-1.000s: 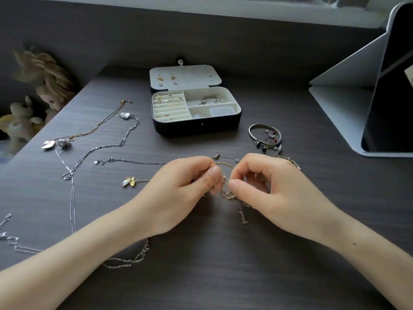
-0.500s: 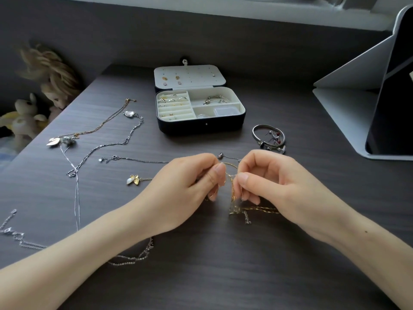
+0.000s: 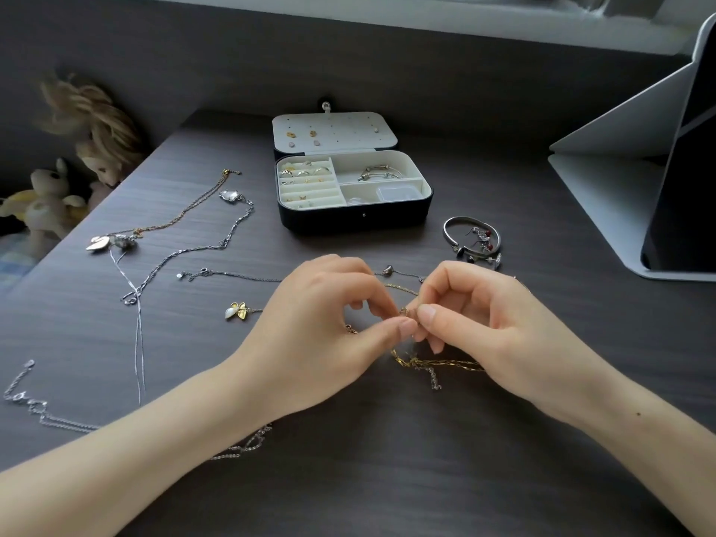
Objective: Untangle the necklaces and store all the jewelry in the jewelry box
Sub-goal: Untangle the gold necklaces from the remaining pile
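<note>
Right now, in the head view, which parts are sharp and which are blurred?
Head view: the jewelry box, left hand, right hand and the gold chain they pinch are sharp; the plush toys at the left edge are blurred; light is soft, shadows faint, no strong glare.

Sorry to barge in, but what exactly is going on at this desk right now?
A person is working on a tangled gold chain: the left hand and right hand both pinch it at the knot, over the desk. The open jewelry box behind already holds rings and a bracelet. Several necklaces lying at left and a bangle at right are not yet stored.
</note>
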The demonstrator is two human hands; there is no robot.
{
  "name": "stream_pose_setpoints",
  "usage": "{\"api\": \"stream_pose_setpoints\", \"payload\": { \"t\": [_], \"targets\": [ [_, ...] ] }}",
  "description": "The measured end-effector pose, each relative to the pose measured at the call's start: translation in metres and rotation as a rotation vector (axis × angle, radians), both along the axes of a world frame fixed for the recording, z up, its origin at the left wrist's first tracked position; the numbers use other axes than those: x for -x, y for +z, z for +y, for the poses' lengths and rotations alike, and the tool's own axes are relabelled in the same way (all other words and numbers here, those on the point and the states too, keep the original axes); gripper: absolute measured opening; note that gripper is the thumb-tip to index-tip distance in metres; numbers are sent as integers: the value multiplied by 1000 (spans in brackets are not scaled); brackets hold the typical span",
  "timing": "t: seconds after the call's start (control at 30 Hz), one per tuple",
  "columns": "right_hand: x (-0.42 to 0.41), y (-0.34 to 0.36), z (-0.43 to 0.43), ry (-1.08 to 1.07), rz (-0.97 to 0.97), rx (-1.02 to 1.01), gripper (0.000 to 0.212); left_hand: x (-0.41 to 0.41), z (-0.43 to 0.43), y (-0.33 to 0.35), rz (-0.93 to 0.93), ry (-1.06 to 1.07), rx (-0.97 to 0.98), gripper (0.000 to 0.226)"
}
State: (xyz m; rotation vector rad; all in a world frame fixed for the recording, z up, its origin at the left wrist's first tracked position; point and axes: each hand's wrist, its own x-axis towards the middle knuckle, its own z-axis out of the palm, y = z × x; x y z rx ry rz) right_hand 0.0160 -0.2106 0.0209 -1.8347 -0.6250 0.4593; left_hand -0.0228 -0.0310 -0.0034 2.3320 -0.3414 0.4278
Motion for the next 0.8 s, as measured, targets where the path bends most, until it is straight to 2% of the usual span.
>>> {"api": "stream_pose_setpoints", "payload": {
  "t": [0.2,0.27,0.37,0.5,0.63,0.8],
  "targets": [
    [3,0,2,7,-49,37,11,-2,0,-3,-100,5,-104,10],
    [3,1,2,-20,-39,46,14,-1,1,-2,-95,-12,-110,10],
    [1,2,1,-97,-75,110,18,-1,4,0,-28,-42,-32,20],
    [-1,1,-2,-170,-126,182,15,-1,6,3,49,-45,74,11],
    [-1,-2,-3,-145,-187,185,13,-1,4,3,131,-31,160,9],
    [0,-10,-1,-82,-273,159,7,-2,4,3,227,-119,320,10]
  ]
}}
